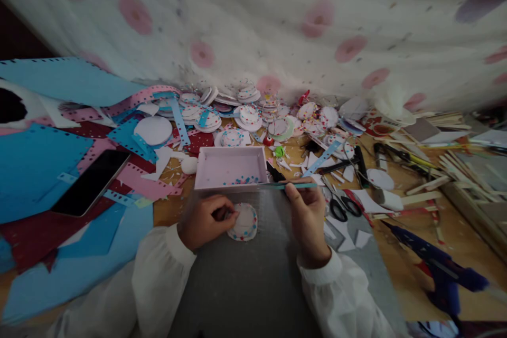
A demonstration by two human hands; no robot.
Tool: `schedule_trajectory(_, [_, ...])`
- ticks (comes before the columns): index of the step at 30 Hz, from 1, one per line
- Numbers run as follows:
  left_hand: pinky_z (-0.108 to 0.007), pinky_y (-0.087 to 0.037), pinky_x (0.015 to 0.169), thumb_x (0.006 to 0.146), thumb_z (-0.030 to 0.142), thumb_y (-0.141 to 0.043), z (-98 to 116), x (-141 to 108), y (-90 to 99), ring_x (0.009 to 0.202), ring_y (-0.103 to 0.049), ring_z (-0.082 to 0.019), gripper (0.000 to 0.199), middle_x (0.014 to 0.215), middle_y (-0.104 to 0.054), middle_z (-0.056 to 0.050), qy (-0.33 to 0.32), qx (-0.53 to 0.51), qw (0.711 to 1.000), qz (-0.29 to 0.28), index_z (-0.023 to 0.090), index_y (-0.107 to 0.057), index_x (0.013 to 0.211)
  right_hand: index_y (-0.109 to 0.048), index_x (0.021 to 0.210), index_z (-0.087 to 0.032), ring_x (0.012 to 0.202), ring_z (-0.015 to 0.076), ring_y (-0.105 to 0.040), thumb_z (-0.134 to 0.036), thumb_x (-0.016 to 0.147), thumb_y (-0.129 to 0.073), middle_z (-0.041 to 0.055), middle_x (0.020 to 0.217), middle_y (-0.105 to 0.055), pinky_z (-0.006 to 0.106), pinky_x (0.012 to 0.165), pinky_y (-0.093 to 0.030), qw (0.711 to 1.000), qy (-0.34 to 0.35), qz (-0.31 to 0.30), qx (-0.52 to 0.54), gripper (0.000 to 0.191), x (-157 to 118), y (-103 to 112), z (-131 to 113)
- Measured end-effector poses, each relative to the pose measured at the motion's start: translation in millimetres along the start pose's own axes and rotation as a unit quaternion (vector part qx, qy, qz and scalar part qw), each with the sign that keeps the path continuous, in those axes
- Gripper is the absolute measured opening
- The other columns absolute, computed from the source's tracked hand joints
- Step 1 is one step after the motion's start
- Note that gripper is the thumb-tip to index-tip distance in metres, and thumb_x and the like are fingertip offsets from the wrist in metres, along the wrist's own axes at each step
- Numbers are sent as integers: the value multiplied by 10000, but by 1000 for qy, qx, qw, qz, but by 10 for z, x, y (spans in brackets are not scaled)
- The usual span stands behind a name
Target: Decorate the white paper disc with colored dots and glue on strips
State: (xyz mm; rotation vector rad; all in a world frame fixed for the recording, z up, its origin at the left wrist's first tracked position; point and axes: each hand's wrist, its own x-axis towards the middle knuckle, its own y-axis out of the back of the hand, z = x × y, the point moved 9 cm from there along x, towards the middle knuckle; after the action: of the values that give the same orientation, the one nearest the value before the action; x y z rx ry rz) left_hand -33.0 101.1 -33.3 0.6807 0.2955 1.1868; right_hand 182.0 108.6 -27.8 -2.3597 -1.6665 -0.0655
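Observation:
A round white disc (246,222) with red and blue dots round its edge lies on the grey mat (245,285). My left hand (209,219) is at its left side, thumb and fingertips pinched on the disc's edge. My right hand (309,211) holds thin teal tweezers (295,186), pointing left over the front rim of a pale pink box (232,188). Small blue pieces (247,180) are scattered inside the box, near its front right.
Decorated white discs (247,116) are heaped along the back. On the left lie a black phone (91,182) and blue sheets (35,169). To the right are black scissors (344,207), a blue glue gun (435,259) and wooden strips (459,174).

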Motion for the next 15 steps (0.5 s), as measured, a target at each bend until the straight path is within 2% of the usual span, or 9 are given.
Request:
schedule_trajectory(2, [-192, -357, 508, 772, 221, -623, -4, -39, 57, 522, -437, -77, 85, 604, -454, 55, -9, 4, 999, 42, 154, -616, 824, -603, 796, -203, 696, 117, -556, -337, 762, -711, -28, 732, -596, 277, 709, -430, 997, -46, 20, 50, 175, 17, 20, 112])
schedule_trajectory(5, [-178, -360, 477, 786, 220, -616, -47, -84, 121, 486, -417, -66, 361, 645, -451, 71, 0, -12, 996, 87, 173, -534, 1135, -587, 736, -195, 641, 105, -524, -370, 728, -731, -39, 687, -573, 276, 683, -420, 991, -80, 26, 100, 227, 38, -13, 195])
schedule_trajectory(7, [-174, -371, 480, 825, 211, -570, -88, -80, 116, 486, -435, -67, 447, 662, -487, 68, 17, -24, 996, 84, 188, -453, 1255, -575, 704, -192, 636, 107, -524, -359, 720, -738, -38, 678, -575, 281, 681, -420, 990, -88, 19, 107, 234, 52, -38, 211])
schedule_trajectory(9, [-176, -384, 505, 853, 197, -528, -109, -59, 97, 506, -464, -74, 399, 643, -519, 65, 27, -34, 997, 70, 188, -453, 1244, -581, 706, -191, 661, 119, -550, -339, 722, -739, -30, 691, -597, 292, 695, -430, 990, -91, 9, 105, 218, 56, -58, 224])
schedule_trajectory(12, [-170, -348, 474, 870, 196, -496, -110, -32, 79, 466, -438, -72, 246, 557, -486, 86, 26, -60, 996, 56, 173, -497, 1115, -600, 762, -195, 740, 143, -603, -311, 737, -730, -9, 777, -649, 318, 744, -457, 992, -83, 0, 96, 177, 32, -71, 221])
schedule_trajectory(15, [-167, -300, 439, 873, 203, -489, -94, -32, 58, 425, -394, -66, 157, 513, -454, 101, 21, -66, 997, 43, 167, -497, 1027, -598, 819, -207, 853, 163, -640, -268, 775, -701, 8, 876, -684, 355, 823, -476, 997, -38, -16, 70, 128, -9, -109, 134])
